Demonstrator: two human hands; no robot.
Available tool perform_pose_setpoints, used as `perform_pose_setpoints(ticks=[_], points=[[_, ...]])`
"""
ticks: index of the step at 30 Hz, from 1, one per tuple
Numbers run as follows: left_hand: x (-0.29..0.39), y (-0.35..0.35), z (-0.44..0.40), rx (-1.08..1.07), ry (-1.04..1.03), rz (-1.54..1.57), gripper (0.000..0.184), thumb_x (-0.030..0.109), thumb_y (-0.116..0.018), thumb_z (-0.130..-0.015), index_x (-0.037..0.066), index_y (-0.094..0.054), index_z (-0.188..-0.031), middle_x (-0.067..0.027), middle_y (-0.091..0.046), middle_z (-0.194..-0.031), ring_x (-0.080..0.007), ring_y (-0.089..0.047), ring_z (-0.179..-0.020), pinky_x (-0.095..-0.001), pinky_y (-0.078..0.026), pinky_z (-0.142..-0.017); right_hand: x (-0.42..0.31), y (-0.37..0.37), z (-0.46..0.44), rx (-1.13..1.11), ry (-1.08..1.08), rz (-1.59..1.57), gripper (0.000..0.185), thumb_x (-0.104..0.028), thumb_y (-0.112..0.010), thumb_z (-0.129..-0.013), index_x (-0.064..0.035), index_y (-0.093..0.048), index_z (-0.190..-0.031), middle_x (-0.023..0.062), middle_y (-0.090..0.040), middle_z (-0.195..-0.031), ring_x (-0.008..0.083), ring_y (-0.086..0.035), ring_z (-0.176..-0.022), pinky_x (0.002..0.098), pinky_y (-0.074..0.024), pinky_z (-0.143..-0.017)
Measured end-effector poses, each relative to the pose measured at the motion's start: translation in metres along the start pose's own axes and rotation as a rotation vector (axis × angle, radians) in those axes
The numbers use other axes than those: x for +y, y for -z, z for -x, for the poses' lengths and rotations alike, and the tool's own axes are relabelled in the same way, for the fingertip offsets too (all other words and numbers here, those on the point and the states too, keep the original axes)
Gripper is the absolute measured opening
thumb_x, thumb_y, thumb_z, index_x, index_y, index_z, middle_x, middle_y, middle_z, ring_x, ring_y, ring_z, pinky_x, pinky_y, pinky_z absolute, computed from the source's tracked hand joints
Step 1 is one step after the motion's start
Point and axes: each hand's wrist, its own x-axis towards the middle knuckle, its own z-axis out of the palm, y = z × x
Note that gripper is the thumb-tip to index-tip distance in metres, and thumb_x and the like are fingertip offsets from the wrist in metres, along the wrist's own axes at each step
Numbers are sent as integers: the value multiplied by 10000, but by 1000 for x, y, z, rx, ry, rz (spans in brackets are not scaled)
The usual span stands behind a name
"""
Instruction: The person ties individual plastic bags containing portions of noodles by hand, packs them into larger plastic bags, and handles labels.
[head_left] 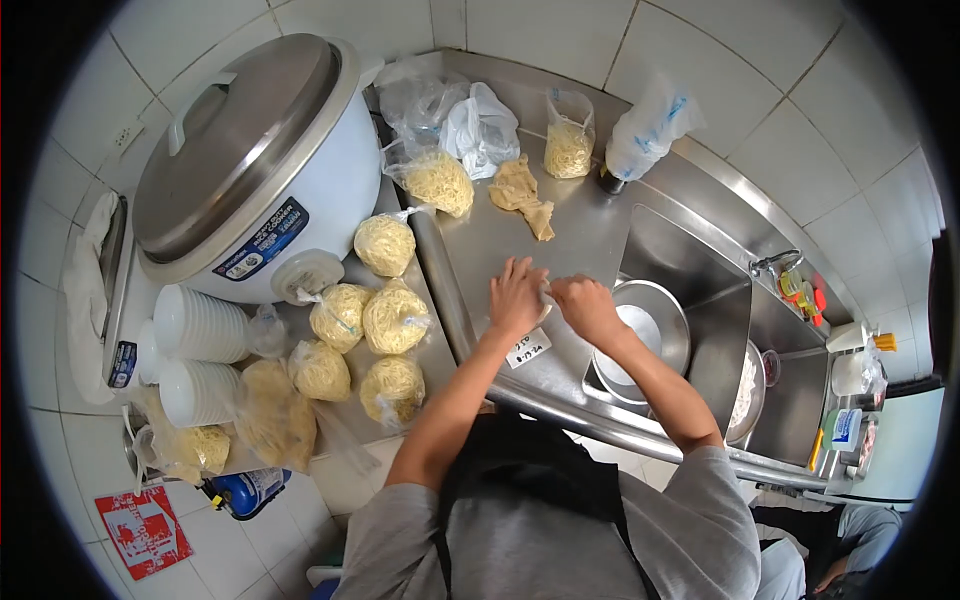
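Observation:
My left hand point(517, 297) is over the steel counter point(465, 262), its fingers stretched out and slightly apart. Right beside it, my right hand point(588, 308) is closed, its fingertips meeting the thumb side of my left hand. A small pale bit shows between the two hands, too hidden to name. A white label point(528, 347) with handwriting lies just below my left hand. Beyond my hands are a crumpled tan cloth point(522, 196) and a clear bag of noodles point(569, 148) standing upright.
Several bagged noodle balls point(395, 318) sit left, beside stacked white bowls point(205, 325) and a large rice cooker point(260, 170). To the right, a sink point(705, 300) holds a metal bowl point(678, 345). A plastic-covered bottle point(645, 140) stands behind. Another person's arm point(832, 572) shows lower right.

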Motion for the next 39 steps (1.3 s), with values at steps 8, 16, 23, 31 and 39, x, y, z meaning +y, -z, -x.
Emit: perform_pose_setpoints(ticks=[8,16,23,31,39], points=[[2,65,-23,-456,-188,-94,411,121,-476,-834,176,-493,-1241,-14,-231,-1454,-287,-102,-1361,-482,-127,-1075,-13,41,-9,140,225,-108,96,-85,-558,-779,-63,-617,-851,68,-621,-804,268,-573,-747,368,-486,-606],[-16,-6,-8,10,-203,-97,281,117,-491,-809,70,-584,-1070,-32,-466,-1285,-296,-300,-1276,-471,-263,-1001,-26,68,-2,322,186,13,276,-79,-588,-711,-83,-649,-980,103,-588,-1007,275,-535,-941,390,-457,-788],[-16,-21,-6,171,-220,-155,230,115,-603,-738,165,-606,-962,-25,-489,-1231,-276,-342,-1229,-429,-293,-943,-9,-32,5,-204,15,593,294,-188,-533,-796,-44,-581,-1048,141,-582,-1051,261,-525,-1045,429,-424,-872],[-35,0,-33,-154,-194,237,193,276,-665,-743,174,-635,-903,12,-510,-1214,-252,-319,-1257,-467,-279,-948,41,-21,-10,-461,-556,-1539,169,-160,-430,-893,-81,-467,-749,-25,-359,-608,112,-383,-533,280,-456,-572],[32,91,-46,-119,-532,-21,244,299,-693,-720,97,-660,-853,-12,-544,-881,-182,-507,-962,-372,-310,-852,46,4,12,-184,-448,-2267,301,-162,-356,-923,-124,-320,-627,-43,-238,-536,121,-259,-488,272,-308,-490]])
